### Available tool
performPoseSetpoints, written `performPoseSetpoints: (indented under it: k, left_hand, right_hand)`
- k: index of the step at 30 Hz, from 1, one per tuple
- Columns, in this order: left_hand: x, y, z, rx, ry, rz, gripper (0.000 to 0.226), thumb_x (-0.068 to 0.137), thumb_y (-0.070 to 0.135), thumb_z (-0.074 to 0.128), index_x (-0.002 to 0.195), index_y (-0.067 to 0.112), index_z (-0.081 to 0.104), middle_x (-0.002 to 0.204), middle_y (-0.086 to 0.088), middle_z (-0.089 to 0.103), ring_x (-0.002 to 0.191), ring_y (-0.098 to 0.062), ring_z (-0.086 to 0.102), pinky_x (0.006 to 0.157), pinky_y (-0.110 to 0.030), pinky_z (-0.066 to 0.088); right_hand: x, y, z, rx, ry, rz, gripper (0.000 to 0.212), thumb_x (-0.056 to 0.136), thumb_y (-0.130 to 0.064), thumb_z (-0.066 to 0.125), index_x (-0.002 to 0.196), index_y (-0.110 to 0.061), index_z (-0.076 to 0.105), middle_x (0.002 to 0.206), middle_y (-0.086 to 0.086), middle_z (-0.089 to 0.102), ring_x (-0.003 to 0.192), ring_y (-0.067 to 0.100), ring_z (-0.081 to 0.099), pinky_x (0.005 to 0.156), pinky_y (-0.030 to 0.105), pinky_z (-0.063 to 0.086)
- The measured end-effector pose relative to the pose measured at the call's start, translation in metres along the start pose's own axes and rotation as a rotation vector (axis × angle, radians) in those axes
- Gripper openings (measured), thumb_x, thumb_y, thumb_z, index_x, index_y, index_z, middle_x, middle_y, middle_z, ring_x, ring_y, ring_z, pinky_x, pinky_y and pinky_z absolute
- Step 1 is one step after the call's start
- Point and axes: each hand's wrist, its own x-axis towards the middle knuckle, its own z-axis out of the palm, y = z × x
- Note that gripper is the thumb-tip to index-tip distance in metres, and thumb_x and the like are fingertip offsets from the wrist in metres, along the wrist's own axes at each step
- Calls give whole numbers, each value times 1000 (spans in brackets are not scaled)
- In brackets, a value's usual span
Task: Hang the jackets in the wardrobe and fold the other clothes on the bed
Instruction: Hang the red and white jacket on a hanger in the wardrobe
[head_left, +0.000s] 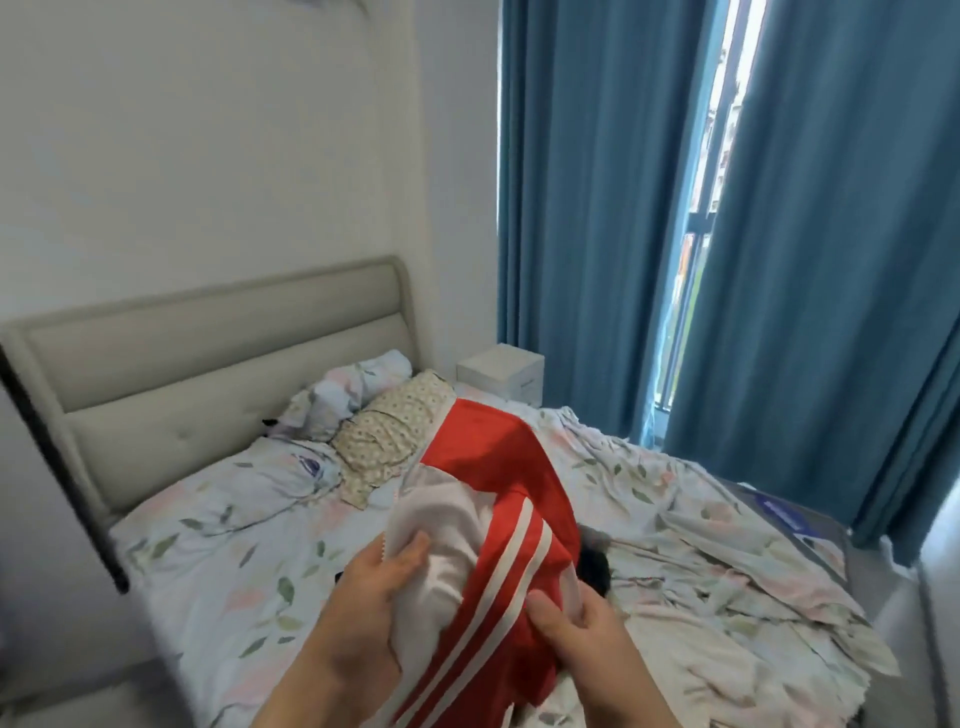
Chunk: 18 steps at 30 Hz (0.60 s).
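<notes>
While the person stands at the foot end of the bed (208, 545), a red jacket (493, 467) with three white stripes is held up between both hands, bunched and lifted clear of the floral sheet, so that it hides part of the bedding behind it. Its white lining is turned outward on the left side. The left hand (363, 613) pinches that white lining, thumb lying on top of the cloth and the fingers tucked beneath it. The right hand (582, 639) grips the red cloth just beside the stripes, thumb pressed on the front and the fingers curled round the edge. Just past the right hand a small black garment (595, 566) lies on the sheet, partly covered by the jacket. Further up the bed, a cream patterned cloth (384, 441) lies crumpled against a floral pillow (343, 389), which leans on the padded grey headboard (208, 353). On the right side of the mattress a rumpled duvet (727, 571) in the same floral print is heaped up. A white bedside cabinet (501, 371) stands in the corner beyond the bed, next to the blue curtains (582, 208), which are parted enough to show a strip of window (711, 156)
</notes>
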Motion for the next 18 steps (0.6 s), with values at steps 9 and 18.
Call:
performPoseSetpoints:
  k: [9, 18]
  left_hand:
    - [-106, 47, -47, 49, 517, 226, 19, 85, 10, 63, 100, 1, 71, 92, -18, 75, 79, -29, 74, 62, -33, 58]
    - [-177, 87, -123, 89, 821, 323, 20, 87, 15, 65, 104, 7, 72, 96, -9, 76, 93, -25, 71, 81, -36, 52]
  right_hand:
    - [-18, -26, 59, -61, -52, -263, 36, 80, -7, 78, 100, -33, 65, 90, -17, 72, 86, -8, 65, 67, 5, 43]
    - [-31, -46, 172, -85, -364, -302, 35, 82, -10, 76, 107, -30, 63, 109, -5, 71, 104, 13, 65, 93, 30, 46]
